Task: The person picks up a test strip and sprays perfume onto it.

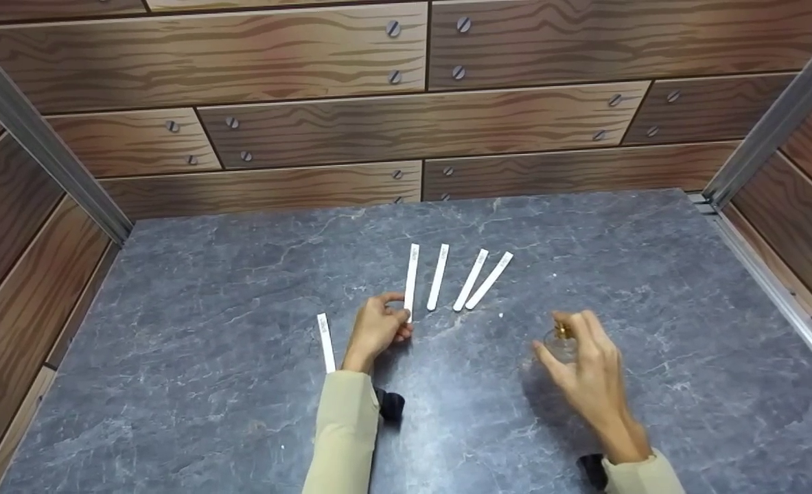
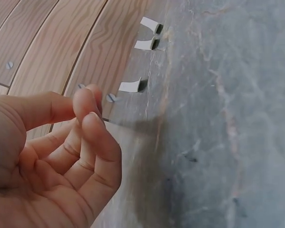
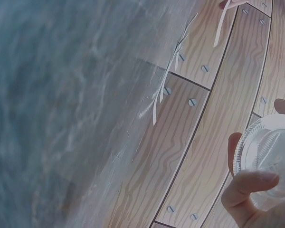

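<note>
My left hand (image 1: 377,325) pinches the lower end of a white paper test strip (image 1: 412,271) between thumb and fingers. The strip points away from me, with small dark writing near its far end. In the left wrist view the fingertips (image 2: 96,124) meet, and the strip is seen almost edge-on. Off to the right, my right hand (image 1: 596,363) grips a round clear glass perfume bottle (image 3: 270,152) with a gold top (image 1: 563,331). Its ribbed rim and flat face show in the right wrist view, with thumb and fingers around it.
Three more strips lie fanned on the grey marbled table (image 1: 241,288): one strip (image 1: 438,278) nearest the left hand, then a strip (image 1: 471,280) and a slanted strip (image 1: 490,280). Another strip (image 1: 326,342) lies beside the left forearm. Wood-patterned walls (image 1: 309,130) and metal posts surround the table.
</note>
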`<action>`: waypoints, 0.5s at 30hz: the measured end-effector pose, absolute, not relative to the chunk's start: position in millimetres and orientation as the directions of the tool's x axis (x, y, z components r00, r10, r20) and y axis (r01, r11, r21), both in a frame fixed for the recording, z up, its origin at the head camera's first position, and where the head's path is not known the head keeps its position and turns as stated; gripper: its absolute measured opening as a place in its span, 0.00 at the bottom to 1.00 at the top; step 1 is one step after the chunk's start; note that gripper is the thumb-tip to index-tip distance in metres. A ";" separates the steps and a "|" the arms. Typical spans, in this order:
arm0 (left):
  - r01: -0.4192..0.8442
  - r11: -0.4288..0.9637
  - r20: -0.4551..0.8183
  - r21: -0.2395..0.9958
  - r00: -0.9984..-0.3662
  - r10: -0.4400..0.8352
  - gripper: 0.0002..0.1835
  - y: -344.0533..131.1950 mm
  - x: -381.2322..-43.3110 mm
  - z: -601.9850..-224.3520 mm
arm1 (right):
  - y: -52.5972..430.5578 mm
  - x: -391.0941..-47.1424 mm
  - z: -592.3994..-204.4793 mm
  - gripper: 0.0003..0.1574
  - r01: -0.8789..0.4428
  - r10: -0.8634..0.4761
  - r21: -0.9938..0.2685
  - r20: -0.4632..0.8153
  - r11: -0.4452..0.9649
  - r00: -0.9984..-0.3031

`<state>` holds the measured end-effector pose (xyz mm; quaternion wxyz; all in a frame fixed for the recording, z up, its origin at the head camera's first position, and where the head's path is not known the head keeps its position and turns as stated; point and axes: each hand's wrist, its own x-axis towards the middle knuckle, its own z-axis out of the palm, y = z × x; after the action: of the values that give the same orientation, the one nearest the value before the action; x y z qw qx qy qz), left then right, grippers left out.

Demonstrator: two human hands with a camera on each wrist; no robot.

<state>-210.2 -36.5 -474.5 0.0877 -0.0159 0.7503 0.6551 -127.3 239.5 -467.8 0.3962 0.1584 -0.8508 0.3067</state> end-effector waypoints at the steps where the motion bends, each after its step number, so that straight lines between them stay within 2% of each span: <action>1: -0.144 0.148 -0.158 0.979 -0.983 0.091 0.20 -36.2 -211.4 -473.5 | 239.4 -127.5 -467.7 0.28 -0.513 -0.028 -0.394 0.772 0.762 -0.635; 15: -0.141 0.231 -0.162 0.963 -0.984 0.075 0.21 -30.5 -225.9 -473.9 | 239.9 -128.5 -467.3 0.28 -0.512 -0.023 -0.395 0.775 0.762 -0.631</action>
<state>-225.9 -30.5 -473.9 0.0870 -0.0211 0.7796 0.6198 -128.5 239.9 -467.3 0.3994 0.1575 -0.8495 0.3066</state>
